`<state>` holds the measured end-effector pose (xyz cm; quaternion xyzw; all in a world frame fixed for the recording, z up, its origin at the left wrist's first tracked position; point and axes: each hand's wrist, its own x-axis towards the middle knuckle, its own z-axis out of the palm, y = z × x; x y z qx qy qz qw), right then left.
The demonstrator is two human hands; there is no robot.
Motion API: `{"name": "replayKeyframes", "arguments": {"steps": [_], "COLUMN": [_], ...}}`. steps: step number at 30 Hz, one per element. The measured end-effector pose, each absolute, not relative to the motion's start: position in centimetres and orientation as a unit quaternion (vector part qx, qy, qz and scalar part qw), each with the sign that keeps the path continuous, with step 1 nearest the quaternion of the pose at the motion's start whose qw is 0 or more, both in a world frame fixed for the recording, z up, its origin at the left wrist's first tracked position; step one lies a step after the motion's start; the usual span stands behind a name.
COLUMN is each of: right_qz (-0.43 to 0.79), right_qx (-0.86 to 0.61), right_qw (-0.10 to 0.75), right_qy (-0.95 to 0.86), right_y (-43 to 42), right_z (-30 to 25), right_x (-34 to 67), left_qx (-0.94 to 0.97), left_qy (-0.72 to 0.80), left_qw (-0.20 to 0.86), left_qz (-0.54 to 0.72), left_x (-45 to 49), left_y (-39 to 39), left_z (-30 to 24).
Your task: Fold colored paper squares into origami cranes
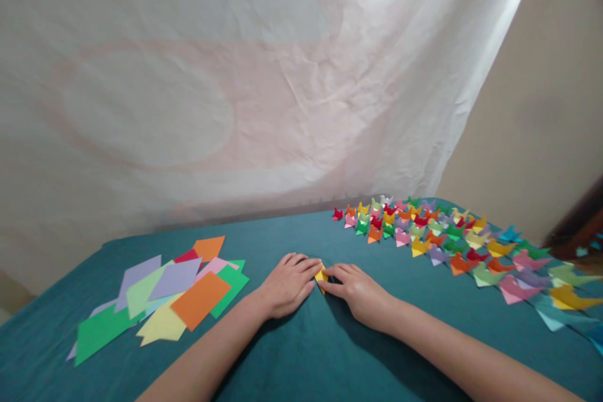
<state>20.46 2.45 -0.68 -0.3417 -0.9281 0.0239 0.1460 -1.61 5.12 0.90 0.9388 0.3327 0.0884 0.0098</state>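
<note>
A small folded piece of yellow origami paper [321, 276] lies on the teal cloth between my two hands. My left hand [289, 282] rests palm down, its index finger and thumb holding the paper's left side against the table. From the other side, my right hand [355, 292] grips the right edge between thumb and curled fingers. Fingers cover parts of the paper, so its full folded shape is hidden.
Loose coloured paper sheets [200, 301] overlap in a pile on the left. Several rows of small folded paper figures [419, 246] in many colours stand on the right. A pale hanging cloth [264, 88] rises behind the teal-covered table [277, 232].
</note>
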Motion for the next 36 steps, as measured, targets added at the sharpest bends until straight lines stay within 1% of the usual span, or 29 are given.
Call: {"name": "replayKeyframes", "arguments": {"steps": [7,18,23,28,32,36], "right_qz": [0.038,0.052,0.070,0.090,0.098,0.097], "right_qx": [-0.339,-0.320,-0.307,-0.311,-0.318,-0.325], "right_qw": [0.135,0.092,0.090,0.097,0.115,0.135], "right_qy": [-0.930,-0.942,-0.945,-0.941,-0.936,-0.931], "right_y": [2.1,2.2,2.2,2.2,2.3,2.4], "right_z": [-0.4,0.5,1.1,1.3,0.8,-0.2], "right_x": [20.6,21.0,21.4,21.5,21.4,21.3], "left_qx": [0.939,0.927,0.923,0.892,0.847,0.818], "left_qy": [0.333,0.363,0.370,0.418,0.486,0.522], "left_qw": [-0.008,0.037,0.055,0.088,0.074,0.079], "left_qz": [0.081,0.083,0.087,0.146,0.203,0.227], "left_x": [-1.1,-1.7,-1.8,-1.3,-0.6,-0.2], "left_y": [5.6,5.7,6.1,6.8,6.5,6.0], "left_z": [1.3,-0.3,-0.5,-0.4,-0.1,-0.4]}}
